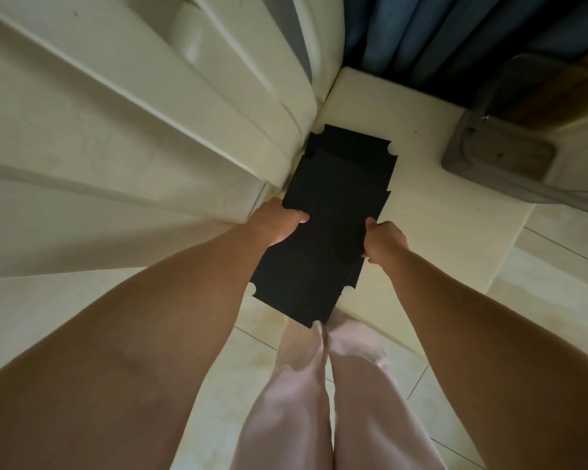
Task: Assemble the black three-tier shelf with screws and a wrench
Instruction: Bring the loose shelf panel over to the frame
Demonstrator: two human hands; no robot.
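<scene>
- Both bare forearms reach forward and down from the camera, above legs in pale trousers [306, 401].
- Cream door [99, 130] fills the left; a white platform [431, 184] lies ahead, a grey stool [499, 154] at its right.
- Black panels [333, 212] (stacked, corners notched, no writing readable) lie between the hands, overhanging the platform's near edge.
- Left hand [279, 222] clasps the stack's left edge, thumb on top.
- Right hand [384, 240] grips the right edge, fingers curled.

Shelf boards [333, 228] stacked btwn hands; crate [510, 144] right.
</scene>
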